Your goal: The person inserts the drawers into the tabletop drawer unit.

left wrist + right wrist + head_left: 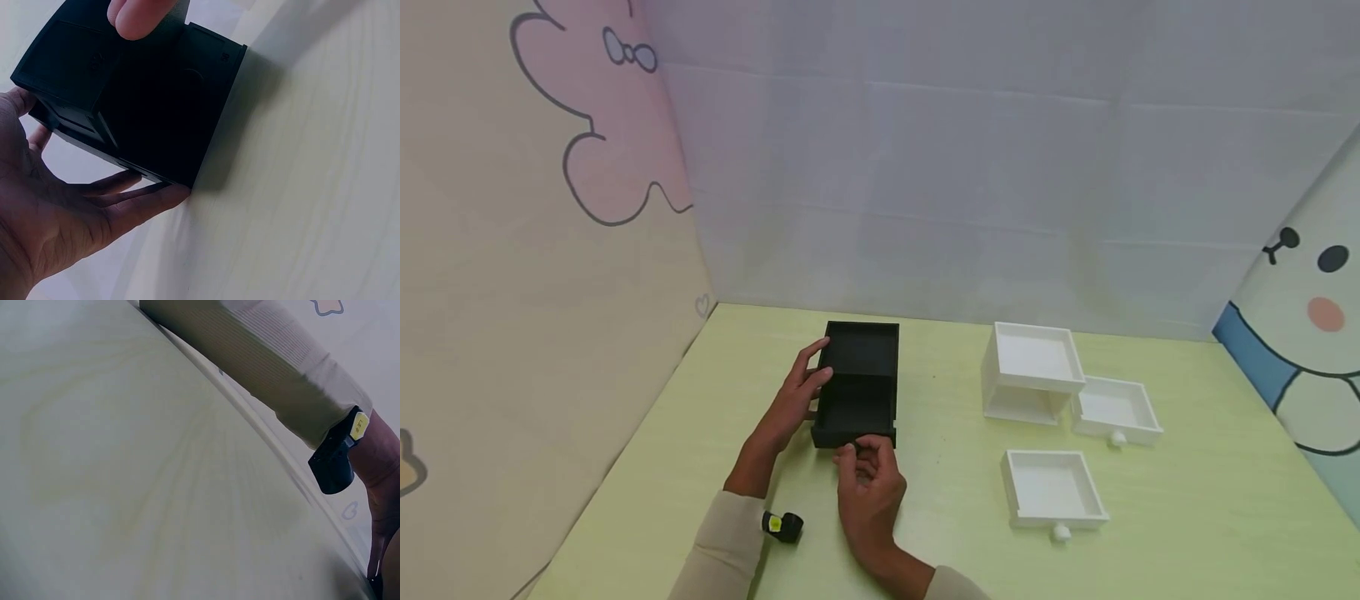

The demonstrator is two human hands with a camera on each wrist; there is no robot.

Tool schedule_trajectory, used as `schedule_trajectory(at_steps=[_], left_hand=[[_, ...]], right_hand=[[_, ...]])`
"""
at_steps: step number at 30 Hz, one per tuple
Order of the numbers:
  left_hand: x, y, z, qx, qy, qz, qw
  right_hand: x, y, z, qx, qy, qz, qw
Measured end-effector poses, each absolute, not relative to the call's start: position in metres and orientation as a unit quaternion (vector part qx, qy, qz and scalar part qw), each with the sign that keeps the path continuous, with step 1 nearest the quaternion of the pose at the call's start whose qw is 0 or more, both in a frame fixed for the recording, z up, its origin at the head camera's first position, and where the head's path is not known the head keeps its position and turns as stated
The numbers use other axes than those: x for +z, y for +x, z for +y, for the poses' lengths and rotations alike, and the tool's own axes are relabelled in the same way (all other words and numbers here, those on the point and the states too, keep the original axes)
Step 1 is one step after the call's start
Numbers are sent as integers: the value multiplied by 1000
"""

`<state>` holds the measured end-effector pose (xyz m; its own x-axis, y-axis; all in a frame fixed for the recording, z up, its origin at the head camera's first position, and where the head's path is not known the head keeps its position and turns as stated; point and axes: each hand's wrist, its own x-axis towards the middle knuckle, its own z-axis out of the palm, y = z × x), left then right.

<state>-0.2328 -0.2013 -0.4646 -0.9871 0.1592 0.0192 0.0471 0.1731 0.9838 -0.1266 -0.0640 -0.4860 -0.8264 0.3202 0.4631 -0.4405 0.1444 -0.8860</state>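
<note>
A small black drawer cabinet (862, 352) stands left of centre on the table. Its black drawer (854, 415) extends out of the front, toward the person. My left hand (788, 410) grips the cabinet's left side, two digits over the top edge and others lower down along the wall. In the left wrist view its fingers (144, 209) press against that side. At the drawer's front, my right hand (872, 496) has thumb and forefinger pinched together; the small knob there is mostly hidden by the fingers. The right wrist view shows the left sleeve (250, 369) and table.
To the right stands a white cabinet (1037, 358) with an open front bay. One white drawer (1116, 408) lies beside it, another white drawer (1052, 492) in front, both with round knobs. A black wrist camera (786, 527) sits on the left wrist. Printed cloth walls surround the table.
</note>
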Motion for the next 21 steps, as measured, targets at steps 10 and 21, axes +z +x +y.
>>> schedule_trajectory(at_steps=[10, 21], left_hand=[[-464, -232, -201, 645, 69, 760, 48], [-465, -233, -200, 640, 70, 764, 42]], right_hand=[[-507, -134, -62, 673, 13, -696, 247], [-505, -133, -63, 669, 1, -706, 233]])
